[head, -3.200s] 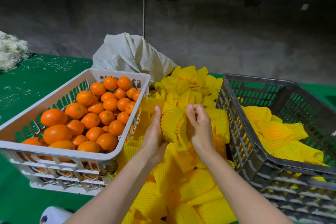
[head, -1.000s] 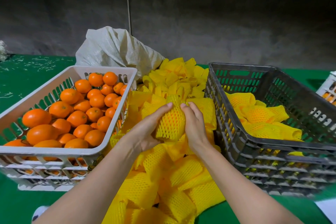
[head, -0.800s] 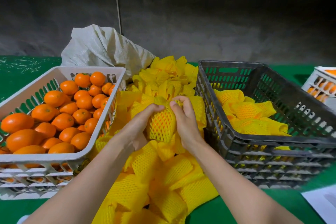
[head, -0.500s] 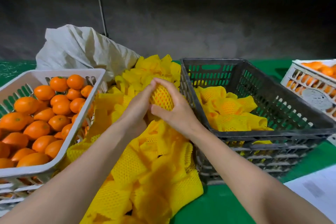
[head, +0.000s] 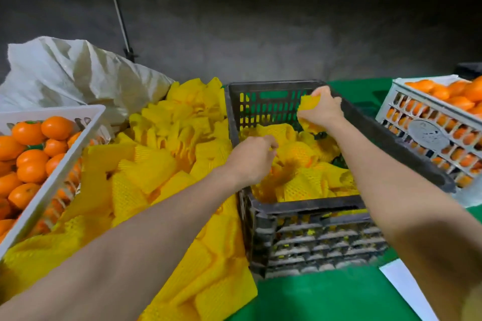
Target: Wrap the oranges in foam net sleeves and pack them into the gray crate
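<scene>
My right hand (head: 323, 111) grips a net-wrapped orange (head: 308, 104) inside the gray crate (head: 300, 206), close to its far wall. Several wrapped oranges (head: 300, 155) lie on the crate's floor below it. My left hand (head: 254, 157) hovers over the crate's left wall with its fingers curled; it is blurred, and whether it pinches anything is unclear. A loose pile of yellow foam net sleeves (head: 161, 164) lies between the gray crate and a white crate (head: 61, 172) holding bare oranges (head: 28, 154) at the left.
A white woven sack (head: 73, 75) slumps behind the sleeves. A second white crate of oranges (head: 438, 125) stands at the right. The table has a green cover (head: 313, 300), with a white sheet (head: 407, 292) at the front right corner.
Both hands had been pulling a sleeve over an orange above the pile. My right hand has since carried the wrapped orange right into the gray crate; my left hand has let go and trails behind.
</scene>
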`<state>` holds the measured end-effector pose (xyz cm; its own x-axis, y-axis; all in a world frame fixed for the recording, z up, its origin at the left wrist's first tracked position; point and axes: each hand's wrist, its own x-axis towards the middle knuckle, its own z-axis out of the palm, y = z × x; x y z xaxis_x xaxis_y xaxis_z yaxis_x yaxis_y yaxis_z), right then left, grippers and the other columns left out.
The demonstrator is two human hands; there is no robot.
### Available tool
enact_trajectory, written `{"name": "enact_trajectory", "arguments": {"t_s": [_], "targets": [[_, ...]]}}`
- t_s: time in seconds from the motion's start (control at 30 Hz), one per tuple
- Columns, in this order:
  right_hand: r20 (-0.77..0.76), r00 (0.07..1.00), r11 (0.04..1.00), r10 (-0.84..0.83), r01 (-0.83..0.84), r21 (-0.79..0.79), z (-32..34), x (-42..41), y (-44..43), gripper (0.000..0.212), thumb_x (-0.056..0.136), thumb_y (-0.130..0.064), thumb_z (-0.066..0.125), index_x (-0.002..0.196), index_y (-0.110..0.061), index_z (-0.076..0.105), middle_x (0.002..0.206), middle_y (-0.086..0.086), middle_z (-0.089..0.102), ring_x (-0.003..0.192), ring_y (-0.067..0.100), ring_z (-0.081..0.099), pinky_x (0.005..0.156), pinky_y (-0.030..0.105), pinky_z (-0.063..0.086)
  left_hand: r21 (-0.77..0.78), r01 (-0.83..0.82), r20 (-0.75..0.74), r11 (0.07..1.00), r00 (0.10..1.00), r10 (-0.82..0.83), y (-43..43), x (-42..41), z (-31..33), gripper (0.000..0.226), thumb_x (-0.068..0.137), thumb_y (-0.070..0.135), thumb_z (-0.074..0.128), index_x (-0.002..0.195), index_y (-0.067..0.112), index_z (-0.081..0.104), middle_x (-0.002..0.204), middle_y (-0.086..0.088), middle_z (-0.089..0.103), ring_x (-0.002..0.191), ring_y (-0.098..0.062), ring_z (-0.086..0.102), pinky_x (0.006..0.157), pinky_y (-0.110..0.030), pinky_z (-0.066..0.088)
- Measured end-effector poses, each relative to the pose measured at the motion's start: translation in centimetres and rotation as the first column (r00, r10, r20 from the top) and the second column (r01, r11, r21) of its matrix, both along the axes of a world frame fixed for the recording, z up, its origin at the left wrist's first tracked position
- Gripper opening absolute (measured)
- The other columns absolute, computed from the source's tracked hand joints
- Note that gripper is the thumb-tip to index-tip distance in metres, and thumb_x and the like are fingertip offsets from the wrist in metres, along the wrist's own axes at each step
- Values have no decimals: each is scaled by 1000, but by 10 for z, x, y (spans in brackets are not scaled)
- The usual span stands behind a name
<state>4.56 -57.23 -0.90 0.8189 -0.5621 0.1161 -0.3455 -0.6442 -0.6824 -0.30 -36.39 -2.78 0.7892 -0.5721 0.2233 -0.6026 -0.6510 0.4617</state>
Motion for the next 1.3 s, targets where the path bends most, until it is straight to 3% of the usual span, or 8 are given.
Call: {"name": "enact_trajectory", "arguments": {"t_s": [0.27,0.37,0.6,0.8,0.93,1.07,1.17,1.3], "targets": [[-407,894,958,190,-259,-123,-52,24,-26,60,77,-29,62,131,-30,36,135,18,41,117,38,46,99,49,41,42,3,-2,999,1000,-3,3,2,-8,22,96,21,52,113,15,64,109,-7,68,105,-25,58,86,-43,51],[-457,874,952,164,-261,-157,-55,23,-26,69,85,-34,54,145,-38,20,156,14,8,139,44,16,111,57,21,6,-7,-5,1000,1000,7,4,0,-8,21,96,21,54,112,16,65,106,-6,68,99,-21,61,82,-38,53],[-26,880,819,475,-452,-355,-3,-5,50,36,92,-21,57,127,-12,55,134,7,54,121,25,51,102,35,37,-392,-67,-102,918,994,29,37,-9,-3,23,94,4,54,114,6,65,114,-5,62,100,-7,53,76,0,40],[312,603,679,734,-659,-324,25,-66,172,22,85,-13,62,106,-9,66,105,6,68,97,19,63,90,33,48,-546,-343,-311,765,930,195,137,6,18,20,97,1,47,109,5,62,90,-5,63,74,-15,61,64,-22,49],[-55,511,456,858,-806,-377,-9,-78,246,39,85,-15,61,123,-14,55,124,7,57,115,23,51,94,28,36,-524,-452,-376,722,883,280,203,4,13,16,97,2,47,102,10,60,83,-2,64,69,-16,60,64,-27,46],[-591,631,395,502,-775,-493,-50,-65,270,58,84,-20,64,134,-11,37,134,13,43,126,32,40,99,44,36,-466,-500,-400,730,855,330,250,-13,-2,12,96,11,54,103,15,63,88,1,69,74,-11,66,62,-23,49],[-611,686,462,394,-723,-514,-57,-57,271,40,87,-16,62,123,-9,48,128,13,49,125,31,43,99,42,36,-448,-520,-405,727,843,353,272,-26,-10,11,93,13,60,96,22,64,90,-1,71,73,-9,68,63,-25,51],[-438,655,512,615,-755,-410,-30,-57,274,22,84,-2,54,103,-14,57,114,7,58,115,27,50,90,36,37,-427,-501,-443,753,842,310,281,-37,-11,18,86,12,69,101,19,63,101,-9,69,86,-16,68,78,-36,57]]}}
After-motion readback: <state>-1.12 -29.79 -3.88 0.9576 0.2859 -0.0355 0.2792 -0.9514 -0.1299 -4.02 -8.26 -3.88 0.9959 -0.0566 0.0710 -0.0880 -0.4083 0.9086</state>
